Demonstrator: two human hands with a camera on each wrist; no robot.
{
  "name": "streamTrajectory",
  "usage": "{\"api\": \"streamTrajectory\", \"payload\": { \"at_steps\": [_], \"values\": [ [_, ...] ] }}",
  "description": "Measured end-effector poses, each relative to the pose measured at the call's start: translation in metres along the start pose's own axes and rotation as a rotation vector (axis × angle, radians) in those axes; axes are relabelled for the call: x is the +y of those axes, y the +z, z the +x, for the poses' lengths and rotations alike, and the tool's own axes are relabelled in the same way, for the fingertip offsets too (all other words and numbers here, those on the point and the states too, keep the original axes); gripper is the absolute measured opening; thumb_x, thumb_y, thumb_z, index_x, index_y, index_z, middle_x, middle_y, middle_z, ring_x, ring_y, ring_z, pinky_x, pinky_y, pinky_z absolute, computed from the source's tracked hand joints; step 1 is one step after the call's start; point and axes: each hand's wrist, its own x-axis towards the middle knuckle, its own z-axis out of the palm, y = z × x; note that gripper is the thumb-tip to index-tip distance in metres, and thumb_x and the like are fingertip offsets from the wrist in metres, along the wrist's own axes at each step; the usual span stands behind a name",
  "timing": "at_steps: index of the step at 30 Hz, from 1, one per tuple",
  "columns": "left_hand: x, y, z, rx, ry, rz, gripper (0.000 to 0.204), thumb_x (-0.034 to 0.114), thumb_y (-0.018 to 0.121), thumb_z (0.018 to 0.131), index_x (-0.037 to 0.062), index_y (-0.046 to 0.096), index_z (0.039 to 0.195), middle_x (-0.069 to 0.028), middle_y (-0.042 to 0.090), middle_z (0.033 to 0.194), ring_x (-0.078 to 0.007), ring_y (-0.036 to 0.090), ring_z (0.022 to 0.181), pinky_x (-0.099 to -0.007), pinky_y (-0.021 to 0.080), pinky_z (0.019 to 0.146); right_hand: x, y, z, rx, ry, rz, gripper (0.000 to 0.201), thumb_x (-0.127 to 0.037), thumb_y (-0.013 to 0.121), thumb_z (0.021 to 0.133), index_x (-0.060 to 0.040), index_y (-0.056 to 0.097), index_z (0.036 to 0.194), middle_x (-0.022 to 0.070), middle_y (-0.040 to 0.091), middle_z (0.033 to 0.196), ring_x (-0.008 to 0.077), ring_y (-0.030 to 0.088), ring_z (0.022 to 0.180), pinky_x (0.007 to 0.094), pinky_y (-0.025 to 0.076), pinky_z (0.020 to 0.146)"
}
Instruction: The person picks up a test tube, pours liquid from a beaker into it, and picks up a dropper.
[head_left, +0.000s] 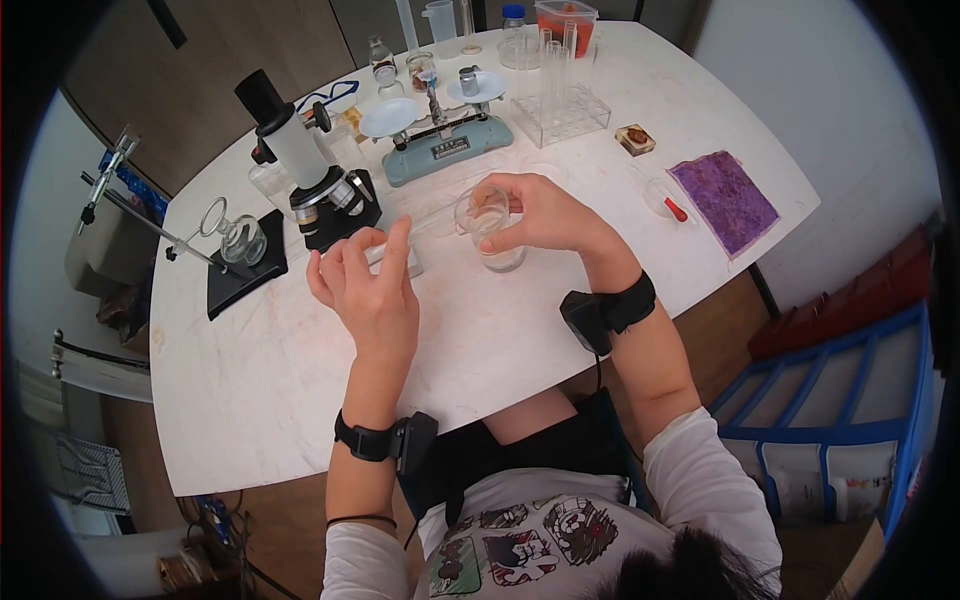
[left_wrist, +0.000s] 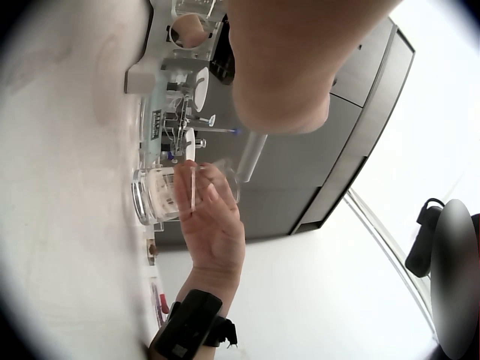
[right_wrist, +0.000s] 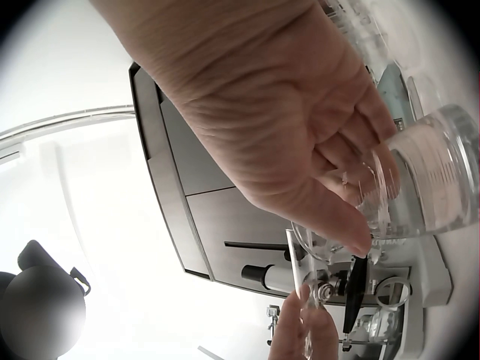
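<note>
My right hand [head_left: 545, 212] grips a clear glass beaker [head_left: 503, 258] near its rim, thumb on one side and fingers on the other. A little clear liquid shows inside, and printed graduation marks run along the beaker wall [right_wrist: 427, 176]. My left hand [head_left: 370, 285], left of the beaker, pinches a thin clear glass rod [right_wrist: 294, 259] between thumb and fingers. The rod reaches over toward the beaker's mouth. In the left wrist view, the right hand [left_wrist: 214, 229] wraps the beaker [left_wrist: 154, 196] low over the table. A pale slab [head_left: 416, 262] lies partly hidden behind my left hand.
Behind the left hand stands a microscope [head_left: 300, 150]; a ring stand [head_left: 240, 278] is farther left. A balance [head_left: 450, 148] and a test tube rack [head_left: 565, 118] stand behind the beaker. Rightward lie a small dish [head_left: 658, 196] with a red-tipped item and a purple cloth [head_left: 725, 205].
</note>
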Motion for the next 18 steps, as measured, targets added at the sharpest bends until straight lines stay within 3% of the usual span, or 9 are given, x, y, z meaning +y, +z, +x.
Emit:
{"api": "streamTrajectory", "payload": {
  "at_steps": [11,13,18],
  "values": [
    [-0.0004,0.0010,-0.0013,-0.027,-0.022,0.073,0.037,0.003,0.065,0.071,0.0206,0.064,0.103,0.0018,0.053,0.094,-0.0188,0.046,0.095,-0.0453,0.021,0.099,-0.0005,0.0020,-0.0002,0.001,0.005,0.000,0.037,-0.019,0.076,0.056,-0.0080,0.059,0.087,0.0011,0.061,0.085,0.0162,0.050,0.074,0.0285,0.043,0.070],
    [-0.0006,0.0027,-0.0018,-0.001,-0.015,0.024,0.047,-0.008,0.057,0.063,0.0185,0.063,0.101,-0.0001,0.051,0.094,-0.0204,0.045,0.097,-0.0483,0.018,0.100,-0.0003,0.0020,-0.0001,0.006,0.019,-0.013,0.037,-0.019,0.076,0.056,-0.0080,0.059,0.087,0.0011,0.061,0.084,0.0163,0.051,0.074,0.0285,0.043,0.070],
    [-0.0007,-0.0002,-0.0011,-0.031,-0.017,0.077,0.037,0.002,0.065,0.071,0.0209,0.063,0.103,0.0015,0.053,0.094,-0.0191,0.046,0.095,-0.0454,0.020,0.099,0.0003,0.0023,0.0004,0.012,-0.015,-0.026,0.039,-0.019,0.076,0.055,-0.0081,0.059,0.088,0.0013,0.060,0.084,0.0165,0.051,0.074,0.0287,0.043,0.070]
  ]
}}
